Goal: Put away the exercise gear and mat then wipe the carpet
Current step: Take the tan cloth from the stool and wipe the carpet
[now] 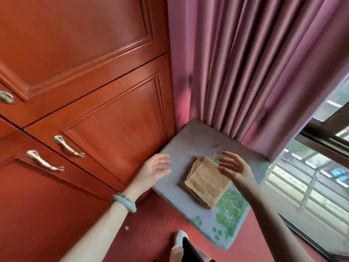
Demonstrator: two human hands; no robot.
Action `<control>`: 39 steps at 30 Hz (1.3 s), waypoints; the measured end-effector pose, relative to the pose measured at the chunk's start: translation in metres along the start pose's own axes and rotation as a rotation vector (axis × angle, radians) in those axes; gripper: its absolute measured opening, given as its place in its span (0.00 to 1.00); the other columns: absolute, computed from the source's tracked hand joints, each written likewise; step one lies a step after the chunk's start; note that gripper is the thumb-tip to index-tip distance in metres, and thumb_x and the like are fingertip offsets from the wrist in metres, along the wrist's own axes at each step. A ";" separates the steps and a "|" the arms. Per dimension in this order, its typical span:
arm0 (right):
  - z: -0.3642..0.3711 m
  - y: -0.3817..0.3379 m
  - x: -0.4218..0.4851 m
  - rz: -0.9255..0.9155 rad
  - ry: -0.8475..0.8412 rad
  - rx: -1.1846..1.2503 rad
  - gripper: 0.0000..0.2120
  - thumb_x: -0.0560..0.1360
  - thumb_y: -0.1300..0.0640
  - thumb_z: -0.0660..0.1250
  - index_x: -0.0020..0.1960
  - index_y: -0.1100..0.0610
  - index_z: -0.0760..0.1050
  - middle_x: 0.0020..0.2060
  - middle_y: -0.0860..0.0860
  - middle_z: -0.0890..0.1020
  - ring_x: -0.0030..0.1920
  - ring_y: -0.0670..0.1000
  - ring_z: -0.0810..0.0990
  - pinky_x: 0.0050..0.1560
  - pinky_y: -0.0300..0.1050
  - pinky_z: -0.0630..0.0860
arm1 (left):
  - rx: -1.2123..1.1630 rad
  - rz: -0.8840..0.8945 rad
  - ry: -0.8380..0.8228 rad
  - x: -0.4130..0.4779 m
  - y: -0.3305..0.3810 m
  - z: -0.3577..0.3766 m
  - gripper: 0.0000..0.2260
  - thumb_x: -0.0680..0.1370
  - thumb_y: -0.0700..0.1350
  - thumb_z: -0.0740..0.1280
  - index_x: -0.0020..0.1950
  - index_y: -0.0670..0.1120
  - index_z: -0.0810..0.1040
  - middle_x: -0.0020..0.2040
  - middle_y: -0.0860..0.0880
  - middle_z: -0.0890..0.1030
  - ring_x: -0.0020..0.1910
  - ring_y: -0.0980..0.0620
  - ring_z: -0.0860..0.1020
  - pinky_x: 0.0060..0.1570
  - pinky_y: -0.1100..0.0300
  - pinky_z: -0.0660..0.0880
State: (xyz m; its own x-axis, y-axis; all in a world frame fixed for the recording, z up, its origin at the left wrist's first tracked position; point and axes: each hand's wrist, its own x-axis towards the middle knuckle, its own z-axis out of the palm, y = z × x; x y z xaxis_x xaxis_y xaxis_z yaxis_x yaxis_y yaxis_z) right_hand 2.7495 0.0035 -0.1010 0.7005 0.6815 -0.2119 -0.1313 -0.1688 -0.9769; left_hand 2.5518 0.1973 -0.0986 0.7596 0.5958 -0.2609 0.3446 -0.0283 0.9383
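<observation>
Tan folded cloth [205,184] — hands [154,172] [234,167] either side

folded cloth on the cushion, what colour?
Tan, a yellowish brown; the folded cloth lies on the floral cushion. Head view shows it best.

**Reaching forward, holding nothing**

The left grip [153,171] extends on a bare forearm, palm turned inward, fingers loosely spread. Facing it, the right grip [234,169] has its fingers gently curved and parted. The two sit roughly level and apart (neither touches the other), and the forearms converge from below.
</observation>
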 end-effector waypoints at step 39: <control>0.003 0.235 0.087 0.811 0.565 0.245 0.12 0.69 0.64 0.70 0.51 0.55 0.74 0.50 0.57 0.81 0.49 0.56 0.81 0.51 0.52 0.78 | 0.402 -0.549 -0.470 0.217 -0.182 0.137 0.27 0.71 0.50 0.73 0.66 0.43 0.68 0.63 0.45 0.76 0.59 0.47 0.75 0.60 0.52 0.72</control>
State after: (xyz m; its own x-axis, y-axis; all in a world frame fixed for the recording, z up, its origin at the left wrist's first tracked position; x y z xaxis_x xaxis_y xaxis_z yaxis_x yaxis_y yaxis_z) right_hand 2.7773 0.0253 -0.3488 0.5572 -0.0201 -0.8302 -0.8094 -0.2368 -0.5375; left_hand 2.7297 0.2222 -0.3572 0.5466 0.2136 -0.8097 0.8370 -0.1693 0.5203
